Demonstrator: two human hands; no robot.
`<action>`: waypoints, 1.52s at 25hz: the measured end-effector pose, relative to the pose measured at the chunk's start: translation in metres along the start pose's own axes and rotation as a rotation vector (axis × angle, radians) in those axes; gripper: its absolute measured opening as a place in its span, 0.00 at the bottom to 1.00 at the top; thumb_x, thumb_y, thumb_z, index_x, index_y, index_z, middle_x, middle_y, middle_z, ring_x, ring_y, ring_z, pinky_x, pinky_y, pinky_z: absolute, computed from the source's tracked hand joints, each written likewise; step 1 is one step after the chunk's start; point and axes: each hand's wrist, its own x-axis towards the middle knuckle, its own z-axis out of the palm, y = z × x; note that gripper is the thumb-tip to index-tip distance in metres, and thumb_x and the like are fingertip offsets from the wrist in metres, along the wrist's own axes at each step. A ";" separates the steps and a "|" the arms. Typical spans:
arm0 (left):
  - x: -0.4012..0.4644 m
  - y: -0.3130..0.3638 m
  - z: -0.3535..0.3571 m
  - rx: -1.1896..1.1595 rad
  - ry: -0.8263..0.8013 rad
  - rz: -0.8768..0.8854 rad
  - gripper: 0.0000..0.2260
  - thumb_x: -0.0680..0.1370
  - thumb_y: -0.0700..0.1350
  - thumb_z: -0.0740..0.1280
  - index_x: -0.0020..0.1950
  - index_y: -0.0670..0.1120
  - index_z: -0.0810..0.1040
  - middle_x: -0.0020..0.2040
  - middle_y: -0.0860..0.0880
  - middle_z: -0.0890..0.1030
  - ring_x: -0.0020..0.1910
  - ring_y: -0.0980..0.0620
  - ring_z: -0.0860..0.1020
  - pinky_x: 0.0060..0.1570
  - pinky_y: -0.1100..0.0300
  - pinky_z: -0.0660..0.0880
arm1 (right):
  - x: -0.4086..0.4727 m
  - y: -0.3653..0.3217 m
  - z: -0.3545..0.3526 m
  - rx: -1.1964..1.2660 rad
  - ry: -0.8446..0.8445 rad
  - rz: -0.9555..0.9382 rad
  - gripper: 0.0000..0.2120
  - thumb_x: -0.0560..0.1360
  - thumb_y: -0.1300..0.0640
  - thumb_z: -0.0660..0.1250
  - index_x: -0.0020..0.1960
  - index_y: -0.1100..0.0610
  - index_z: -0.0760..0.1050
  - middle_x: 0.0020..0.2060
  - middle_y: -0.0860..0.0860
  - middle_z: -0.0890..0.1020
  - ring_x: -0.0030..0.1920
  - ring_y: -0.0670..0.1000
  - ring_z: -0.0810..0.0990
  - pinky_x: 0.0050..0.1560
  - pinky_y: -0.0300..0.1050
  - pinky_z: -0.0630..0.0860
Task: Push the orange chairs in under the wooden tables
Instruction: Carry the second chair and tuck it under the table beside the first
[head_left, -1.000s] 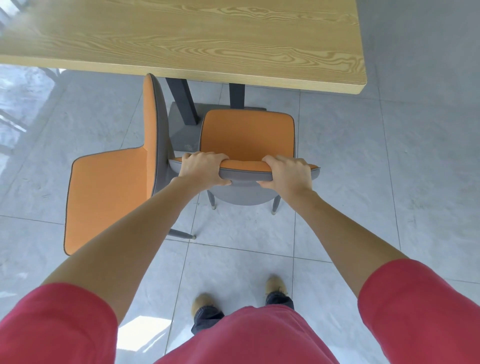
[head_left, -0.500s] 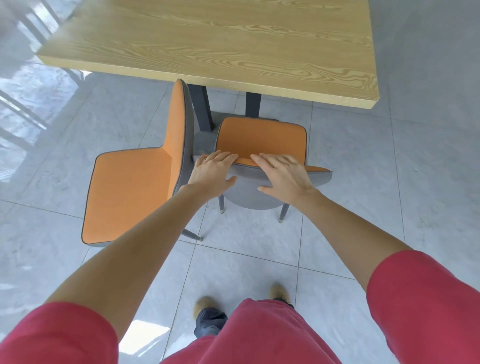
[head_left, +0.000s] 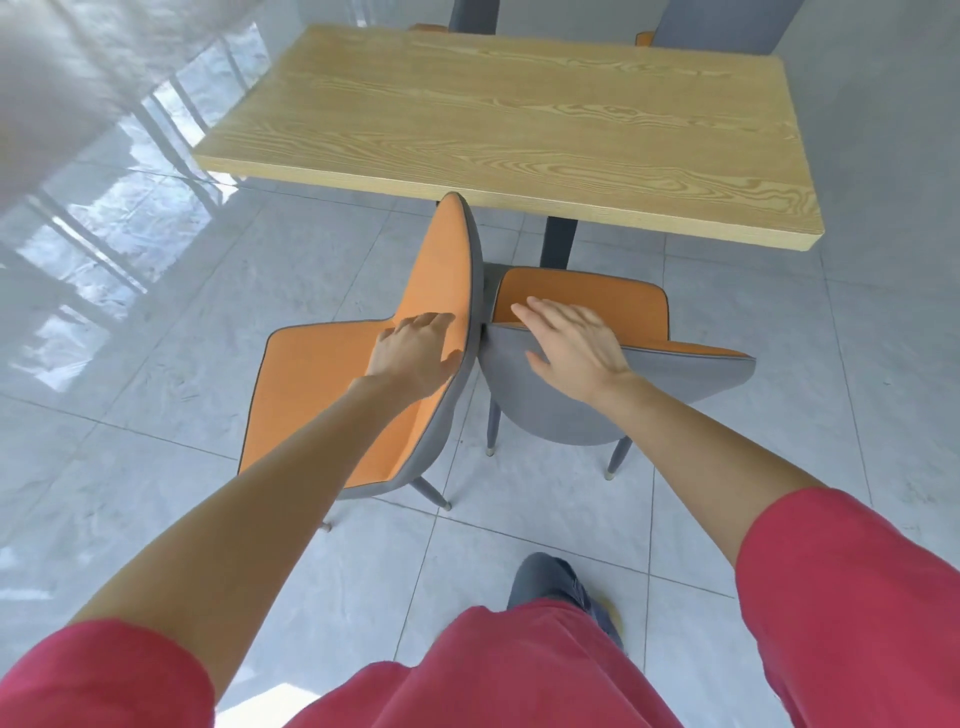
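Two orange chairs with grey backs stand at the near edge of a wooden table (head_left: 519, 119). The right chair (head_left: 582, 299) faces the table, its seat front close to the table's dark leg. The left chair (head_left: 311, 395) is turned sideways, its seat out on the floor to the left and its backrest touching the right chair's back. My left hand (head_left: 413, 353) is open over the left chair's backrest. My right hand (head_left: 571, 345) is open, fingers spread, over the top left of the right chair's grey back.
Two more chair backs (head_left: 470, 15) show beyond the table's far edge. Grey floor tiles (head_left: 857, 389) surround the table, with bright window reflections at left. My red sleeves, red shorts and one shoe (head_left: 563, 587) fill the bottom.
Both hands have let go of the right chair's back. My left hand has moved left onto the sideways chair. The view has pulled back and shifted left.
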 end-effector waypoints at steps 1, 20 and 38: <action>0.002 -0.003 -0.001 -0.007 -0.008 -0.018 0.23 0.81 0.48 0.58 0.75 0.45 0.60 0.74 0.47 0.66 0.71 0.43 0.67 0.68 0.48 0.64 | 0.007 0.000 -0.001 -0.002 0.004 -0.002 0.25 0.80 0.56 0.58 0.75 0.56 0.57 0.74 0.55 0.63 0.74 0.53 0.62 0.72 0.49 0.59; 0.147 0.039 0.020 -0.423 -0.083 -0.545 0.34 0.78 0.50 0.64 0.77 0.44 0.49 0.72 0.41 0.63 0.69 0.39 0.68 0.61 0.47 0.70 | 0.218 0.057 0.008 -0.182 -0.259 -0.585 0.31 0.78 0.63 0.61 0.77 0.54 0.52 0.77 0.52 0.55 0.77 0.50 0.48 0.77 0.49 0.47; 0.084 -0.025 0.027 -0.495 -0.066 -0.550 0.37 0.73 0.51 0.65 0.76 0.62 0.48 0.53 0.47 0.81 0.44 0.47 0.73 0.41 0.58 0.68 | 0.229 -0.005 0.007 -0.333 -0.290 -0.882 0.24 0.75 0.52 0.66 0.70 0.51 0.67 0.69 0.50 0.72 0.72 0.51 0.64 0.74 0.49 0.55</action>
